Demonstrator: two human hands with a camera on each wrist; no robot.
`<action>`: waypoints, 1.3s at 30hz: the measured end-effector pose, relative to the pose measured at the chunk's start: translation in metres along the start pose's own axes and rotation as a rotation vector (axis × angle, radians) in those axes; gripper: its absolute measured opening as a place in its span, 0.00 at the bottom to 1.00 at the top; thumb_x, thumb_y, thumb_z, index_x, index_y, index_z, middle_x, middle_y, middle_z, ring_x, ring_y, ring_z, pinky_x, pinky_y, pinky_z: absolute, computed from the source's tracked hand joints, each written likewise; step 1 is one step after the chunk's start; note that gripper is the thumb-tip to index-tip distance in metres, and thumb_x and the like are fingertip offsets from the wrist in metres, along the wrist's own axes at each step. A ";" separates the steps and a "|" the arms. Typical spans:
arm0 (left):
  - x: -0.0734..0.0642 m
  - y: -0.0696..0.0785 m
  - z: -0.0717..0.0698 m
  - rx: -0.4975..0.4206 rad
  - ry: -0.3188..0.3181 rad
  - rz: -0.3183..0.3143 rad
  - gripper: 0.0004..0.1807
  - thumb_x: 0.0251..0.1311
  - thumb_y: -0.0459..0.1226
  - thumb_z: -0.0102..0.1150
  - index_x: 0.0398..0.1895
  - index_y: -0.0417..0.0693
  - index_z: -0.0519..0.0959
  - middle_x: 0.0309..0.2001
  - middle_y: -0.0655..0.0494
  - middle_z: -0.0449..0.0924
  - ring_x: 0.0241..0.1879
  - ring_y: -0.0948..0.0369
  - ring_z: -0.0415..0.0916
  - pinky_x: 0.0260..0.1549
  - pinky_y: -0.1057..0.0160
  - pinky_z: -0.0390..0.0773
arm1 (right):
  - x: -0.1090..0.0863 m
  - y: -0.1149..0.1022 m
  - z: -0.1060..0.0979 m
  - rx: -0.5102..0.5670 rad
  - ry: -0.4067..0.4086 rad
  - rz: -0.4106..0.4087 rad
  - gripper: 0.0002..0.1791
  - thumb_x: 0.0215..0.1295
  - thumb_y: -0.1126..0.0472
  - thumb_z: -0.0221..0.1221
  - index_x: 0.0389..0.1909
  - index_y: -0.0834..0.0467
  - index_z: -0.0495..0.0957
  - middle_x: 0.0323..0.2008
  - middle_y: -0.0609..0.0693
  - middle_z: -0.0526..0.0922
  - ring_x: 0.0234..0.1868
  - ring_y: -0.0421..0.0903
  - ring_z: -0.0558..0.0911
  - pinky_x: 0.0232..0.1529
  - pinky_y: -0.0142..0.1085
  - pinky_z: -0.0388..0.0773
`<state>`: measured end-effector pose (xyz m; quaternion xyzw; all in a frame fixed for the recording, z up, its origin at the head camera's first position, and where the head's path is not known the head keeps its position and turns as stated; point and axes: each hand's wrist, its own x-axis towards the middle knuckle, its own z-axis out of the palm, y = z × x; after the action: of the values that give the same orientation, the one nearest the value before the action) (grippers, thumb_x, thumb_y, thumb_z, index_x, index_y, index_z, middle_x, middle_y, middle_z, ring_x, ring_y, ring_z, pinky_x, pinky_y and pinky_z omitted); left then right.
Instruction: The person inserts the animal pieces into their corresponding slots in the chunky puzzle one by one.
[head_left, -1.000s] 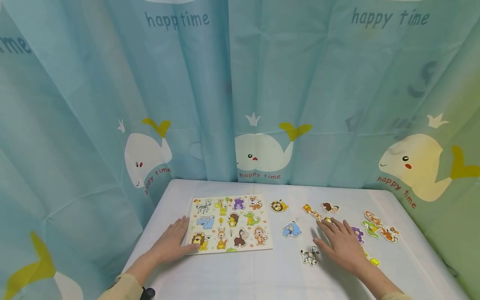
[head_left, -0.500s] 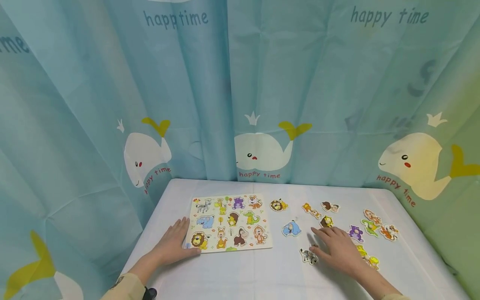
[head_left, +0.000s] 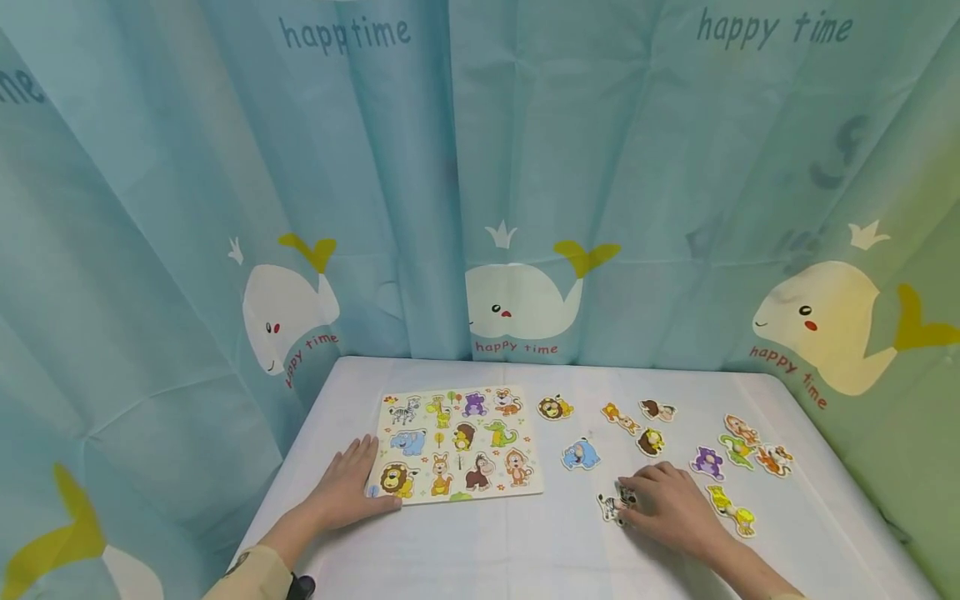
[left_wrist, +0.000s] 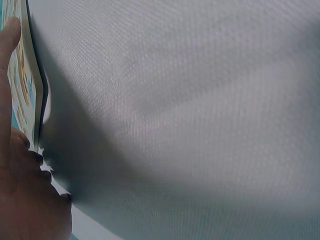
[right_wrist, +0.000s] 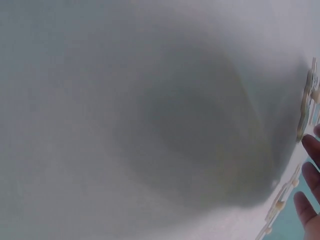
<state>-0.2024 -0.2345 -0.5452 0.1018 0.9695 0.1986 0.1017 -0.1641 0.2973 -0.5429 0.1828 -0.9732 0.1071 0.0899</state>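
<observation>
Running longways L–R: animal bd (head_left: 444, 450), top away

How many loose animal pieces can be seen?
11. Back: lion, kangaroo, gorilla. Nearer: elephant, hedgehog, zebra at the right hand, which may hide others. Rightmost: monkey, crocodile, tiger, purple animal, giraffe.

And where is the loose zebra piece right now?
In the head view, the zebra piece is right of the animal board, below the blue elephant piece, partly hidden by the right hand.
</observation>
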 end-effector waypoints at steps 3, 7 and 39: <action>0.000 -0.001 0.000 0.007 0.005 0.005 0.70 0.49 0.71 0.66 0.79 0.28 0.50 0.79 0.32 0.47 0.78 0.36 0.41 0.75 0.34 0.44 | -0.001 -0.002 0.001 0.016 0.006 0.014 0.23 0.51 0.42 0.76 0.47 0.47 0.90 0.41 0.41 0.84 0.46 0.45 0.78 0.46 0.46 0.77; 0.000 -0.001 0.001 0.014 0.003 0.006 0.70 0.50 0.71 0.65 0.79 0.28 0.50 0.79 0.32 0.48 0.78 0.36 0.41 0.75 0.33 0.43 | -0.002 -0.006 0.002 0.033 0.014 0.028 0.21 0.50 0.44 0.76 0.45 0.46 0.90 0.39 0.38 0.82 0.44 0.42 0.76 0.43 0.43 0.76; -0.004 0.007 0.000 0.008 0.022 0.040 0.65 0.52 0.68 0.65 0.78 0.29 0.54 0.79 0.34 0.50 0.79 0.38 0.44 0.76 0.35 0.42 | -0.002 -0.021 0.008 0.098 0.051 0.121 0.08 0.52 0.54 0.77 0.33 0.43 0.91 0.31 0.30 0.78 0.38 0.36 0.72 0.38 0.39 0.73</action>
<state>-0.1976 -0.2293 -0.5423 0.1195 0.9691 0.1977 0.0868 -0.1552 0.2766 -0.5479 0.1251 -0.9734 0.1645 0.0988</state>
